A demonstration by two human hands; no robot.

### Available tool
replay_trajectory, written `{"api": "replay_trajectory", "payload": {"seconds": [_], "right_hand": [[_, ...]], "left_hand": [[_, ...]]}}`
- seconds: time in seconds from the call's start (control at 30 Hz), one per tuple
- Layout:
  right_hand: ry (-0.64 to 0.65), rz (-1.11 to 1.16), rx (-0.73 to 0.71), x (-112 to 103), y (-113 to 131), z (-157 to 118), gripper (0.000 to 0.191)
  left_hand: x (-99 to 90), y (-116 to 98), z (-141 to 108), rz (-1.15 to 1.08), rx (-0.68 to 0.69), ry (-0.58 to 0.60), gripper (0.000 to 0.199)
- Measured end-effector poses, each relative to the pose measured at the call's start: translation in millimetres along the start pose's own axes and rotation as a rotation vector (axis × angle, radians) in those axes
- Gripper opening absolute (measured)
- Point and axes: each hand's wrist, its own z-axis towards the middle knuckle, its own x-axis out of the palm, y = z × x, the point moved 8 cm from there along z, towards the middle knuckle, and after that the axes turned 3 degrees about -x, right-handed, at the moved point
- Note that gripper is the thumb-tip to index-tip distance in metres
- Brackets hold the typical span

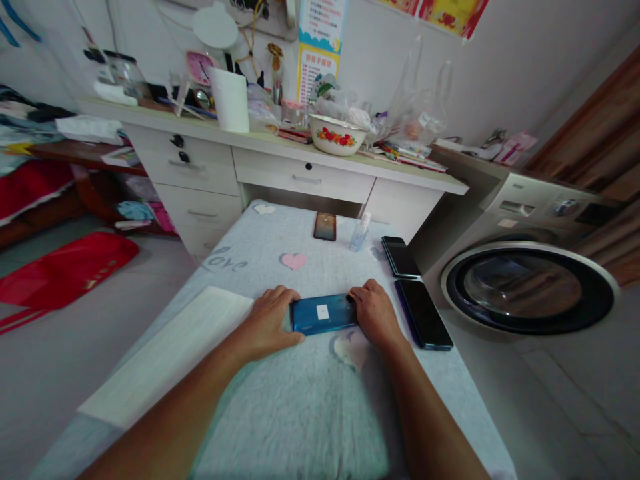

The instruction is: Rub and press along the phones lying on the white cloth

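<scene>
A blue smartphone (311, 313) with a small white sticker on its back lies sideways between my hands, back up, on or just above the cloth-covered table (280, 413). Its left end is gripped by my left hand (273, 317), thumb at the near edge and fingers at the far one. My right hand (374, 312) grasps the other end, fingers curled over the corner by the dark camera area. Right of that hand are a large dark phone (424, 315) and, beyond it, stacked dark phones (400, 257). A white paper towel (170, 357) lies flat beside my left forearm.
Farther back on the table are a brown phone (325, 227) and a clear spray bottle (359, 233). A white desk (300, 167) bearing a flowered bowl (337, 136) stands behind. To the right is a washing machine (530, 287); a red bag (70, 267) lies on the floor at left.
</scene>
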Motion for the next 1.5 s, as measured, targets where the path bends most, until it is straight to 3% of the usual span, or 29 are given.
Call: {"api": "replay_trajectory", "payload": {"seconds": [0.13, 0.37, 0.6, 0.9, 1.07, 1.37, 1.5], "right_hand": [[0.008, 0.003, -0.036, 1, 12, 4, 0.032], [0.076, -0.009, -0.11, 11, 37, 15, 0.03], [0.132, -0.007, -0.195, 13, 68, 22, 0.029], [0.128, 0.081, -0.28, 20, 104, 25, 0.027], [0.155, 0.069, -0.291, 18, 108, 24, 0.028], [0.136, 0.029, -0.249, 16, 92, 24, 0.03], [0.121, 0.064, -0.274, 19, 98, 26, 0.028]], "left_hand": [[1.4, 0, 0, -0.012, 0.004, -0.019, 0.054], [4.8, 2, 0, -0.073, -0.023, -0.025, 0.079], [4.7, 2, 1, -0.084, -0.056, -0.033, 0.092], [3.2, 2, -1, -0.121, -0.077, -0.061, 0.096], [4.1, 5, 1, -0.13, -0.078, -0.072, 0.1], [5.5, 7, 0, -0.151, -0.048, -0.092, 0.104], [7.1, 8, 1, -0.162, -0.061, -0.087, 0.106]]}}
